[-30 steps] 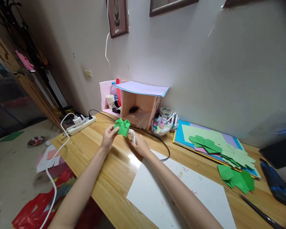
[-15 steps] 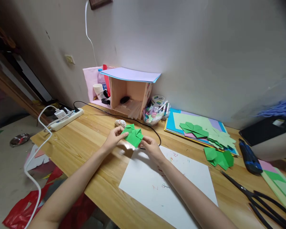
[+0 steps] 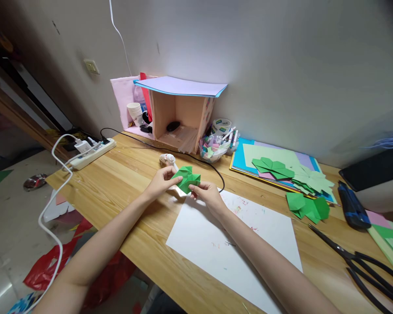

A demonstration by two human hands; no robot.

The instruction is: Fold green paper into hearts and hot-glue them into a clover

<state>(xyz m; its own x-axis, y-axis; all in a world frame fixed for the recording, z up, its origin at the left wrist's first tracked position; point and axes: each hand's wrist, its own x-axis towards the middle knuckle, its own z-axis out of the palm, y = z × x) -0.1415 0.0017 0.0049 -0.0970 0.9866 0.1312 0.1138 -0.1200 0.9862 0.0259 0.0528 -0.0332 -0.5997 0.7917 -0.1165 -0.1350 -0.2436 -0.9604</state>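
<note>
A piece of folded green paper is held up between my two hands, above the far left corner of a marked white sheet. My left hand pinches its left side, thumb on top. On the right, my right hand grips the lower right edge between thumb and fingers. Creases and a raised flap show on the paper. Just behind my left hand, a whitish wrapped object lies on the wooden table; its kind I cannot make out.
Folded green paper pieces lie to the right, near black scissors and a utility knife. Behind them is a stack of coloured paper. A cardboard box, a tub of markers and a power strip stand farther back.
My right hand has shifted its grip, its thumb now on the paper's front near the lower right edge. The green paper is tilted differently. The camera view has shifted slightly.
</note>
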